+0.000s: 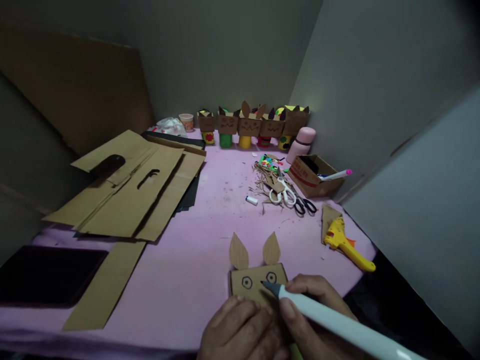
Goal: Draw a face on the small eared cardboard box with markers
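Observation:
A small cardboard animal head [258, 278] with two pointed ears lies at the front edge of the table. Two ringed eyes are drawn on its face in dark ink. My left hand [243, 327] is closed over its lower part, the fingers bent across the front. In my right hand [318, 305] is a thick white marker [322, 312], gripped near its grey collar. The dark tip is at the face, just below and left of the right-hand eye; whether it touches is hard to tell. The head's lower part is hidden behind my hands.
Flat cardboard sheets [131, 195] and a black tablet-like slab [48, 275] lie left. At right are a yellow glue gun [343, 240], white-handled scissors [285, 195], an open cardboard box [315, 177] and a pink bottle [301, 142]. Several finished-looking cardboard figures [249, 125] line the back.

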### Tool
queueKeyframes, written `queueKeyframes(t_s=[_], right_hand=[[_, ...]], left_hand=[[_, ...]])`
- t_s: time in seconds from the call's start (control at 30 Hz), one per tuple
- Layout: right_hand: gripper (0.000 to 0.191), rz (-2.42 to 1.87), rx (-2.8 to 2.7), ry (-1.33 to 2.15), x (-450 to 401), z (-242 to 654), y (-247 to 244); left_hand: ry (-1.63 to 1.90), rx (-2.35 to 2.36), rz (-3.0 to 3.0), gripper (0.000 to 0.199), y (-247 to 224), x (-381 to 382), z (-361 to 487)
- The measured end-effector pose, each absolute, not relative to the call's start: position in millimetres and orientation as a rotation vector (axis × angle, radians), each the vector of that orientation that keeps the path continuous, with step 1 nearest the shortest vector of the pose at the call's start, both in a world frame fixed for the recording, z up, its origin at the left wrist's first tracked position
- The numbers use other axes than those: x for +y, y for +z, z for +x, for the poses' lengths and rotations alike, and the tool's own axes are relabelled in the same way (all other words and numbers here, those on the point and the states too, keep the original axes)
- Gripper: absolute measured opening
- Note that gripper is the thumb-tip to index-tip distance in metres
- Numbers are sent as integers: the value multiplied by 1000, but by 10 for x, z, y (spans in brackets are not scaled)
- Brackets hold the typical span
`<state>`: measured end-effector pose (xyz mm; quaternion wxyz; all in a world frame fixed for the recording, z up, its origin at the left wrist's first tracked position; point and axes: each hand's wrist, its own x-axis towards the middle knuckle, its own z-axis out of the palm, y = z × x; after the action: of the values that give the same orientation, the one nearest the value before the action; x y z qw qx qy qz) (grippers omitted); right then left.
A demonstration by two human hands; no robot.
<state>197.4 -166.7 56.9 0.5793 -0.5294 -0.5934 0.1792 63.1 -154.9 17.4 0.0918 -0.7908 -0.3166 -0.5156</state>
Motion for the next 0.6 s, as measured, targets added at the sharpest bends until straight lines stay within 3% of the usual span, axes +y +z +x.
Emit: queueKeyframes(t_s=[0.13,0.37,0.6], right_hand=[[6,-1246,-1313,451,-1690,1912,558],[5,-1375,-1433,424,-1660,1911,591],[5,-1294,-1651,359,-1608,1916,632]], left_hand=[[-1699,-892,-2165,34,104,-1499,664],[-1426,-986,-2365,30,149,-1573,593],[-1691,-957,-2175,47,-43,-1526,723]])
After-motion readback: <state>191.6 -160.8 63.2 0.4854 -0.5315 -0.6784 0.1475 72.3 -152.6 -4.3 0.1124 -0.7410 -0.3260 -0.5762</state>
